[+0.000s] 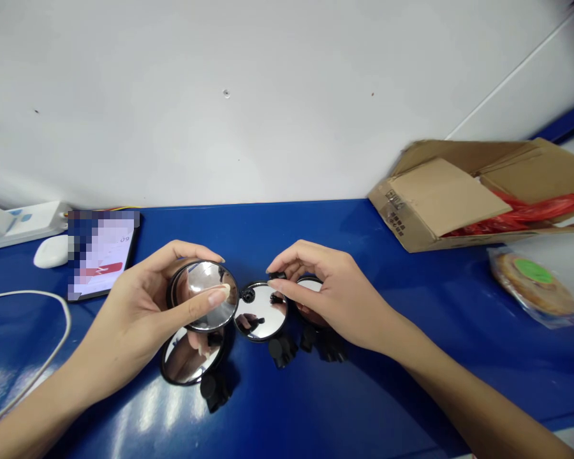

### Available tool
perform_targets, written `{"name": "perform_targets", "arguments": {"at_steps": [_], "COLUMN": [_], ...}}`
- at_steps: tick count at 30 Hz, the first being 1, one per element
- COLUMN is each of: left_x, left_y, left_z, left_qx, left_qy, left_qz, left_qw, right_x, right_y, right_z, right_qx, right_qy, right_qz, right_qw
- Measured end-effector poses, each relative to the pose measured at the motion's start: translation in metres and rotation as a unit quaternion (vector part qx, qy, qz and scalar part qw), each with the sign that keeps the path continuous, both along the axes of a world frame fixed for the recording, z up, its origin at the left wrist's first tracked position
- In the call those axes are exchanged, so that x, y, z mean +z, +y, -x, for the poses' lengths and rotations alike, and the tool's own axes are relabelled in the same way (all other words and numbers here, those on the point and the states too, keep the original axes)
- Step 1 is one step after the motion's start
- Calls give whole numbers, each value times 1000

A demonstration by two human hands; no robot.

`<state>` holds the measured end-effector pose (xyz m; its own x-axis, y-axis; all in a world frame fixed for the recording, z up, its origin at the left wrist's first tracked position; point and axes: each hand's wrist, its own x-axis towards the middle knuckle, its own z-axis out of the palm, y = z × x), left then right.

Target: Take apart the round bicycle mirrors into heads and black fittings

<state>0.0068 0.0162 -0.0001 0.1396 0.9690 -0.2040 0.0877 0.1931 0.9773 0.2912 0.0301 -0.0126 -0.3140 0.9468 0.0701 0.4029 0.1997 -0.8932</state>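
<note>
My left hand (146, 299) grips a round black-rimmed mirror (205, 287), its thumb across the glass. A small black knob (248, 294) sticks out at that mirror's right edge. Pinched between thumb and fingertips of my right hand (323, 290) is a small black plastic piece (278, 276). Below the held mirror lies another round mirror (191, 360). A further round mirror (263, 315) rests between my hands, and one more mirror (310, 284) is partly hidden under my right hand. Black clamp-like parts (215, 390) lie in front of the mirrors.
A phone (106, 255) and a white earbud-type case (52, 251) lie at the left, beside a white cable (60, 296). An open cardboard box (425, 197) with red plastic (521, 213) stands back right. A wrapped round item (533, 284) sits before it. A white wall (268, 127) closes the blue table's back.
</note>
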Motion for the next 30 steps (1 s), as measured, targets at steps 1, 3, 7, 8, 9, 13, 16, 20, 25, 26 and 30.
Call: {"name": "perform_targets", "arguments": {"at_steps": [1,3,7,8,9,13,16,20,25,26,30], "left_x": [0,1,0,0,-1,-2,-4,-6,-5,-4,-4], "left_y": [-1,-2,-2,-1,-1,-1,-2,-3,-5,-6,-6], "left_z": [-1,-2,-1,0,0,-1,-1,-1,-6,-6,-8], "left_qx": [2,3,0,0,-1,-9,-9,-13,-5,-4,-1], "left_qy": [-1,-2,-3,-3,-1,6,17,31,35,36,31], "left_qz": [2,4,5,6,6,7,8,1,-6,-7,-4], "left_qw": [1000,1000,1000,1000,1000,1000,1000,999,999,999,1000], "right_x": [-1,-3,-5,-4,-4,-4,-3,-2,-2,-2,-2], "right_y": [-1,-2,-4,-5,-6,-6,-7,-7,-8,-8,-9], "right_z": [1,2,3,3,3,3,3,2,2,2,2], "right_qx": [5,16,35,39,44,62,65,69,71,71,71], "right_qy": [-9,-26,-48,-51,-55,-70,-72,-75,-82,-82,-86], "right_qz": [-10,-27,-42,-46,-49,-56,-54,-49,-43,-42,-41], "right_qw": [1000,999,997,997,996,994,994,994,993,993,993]}}
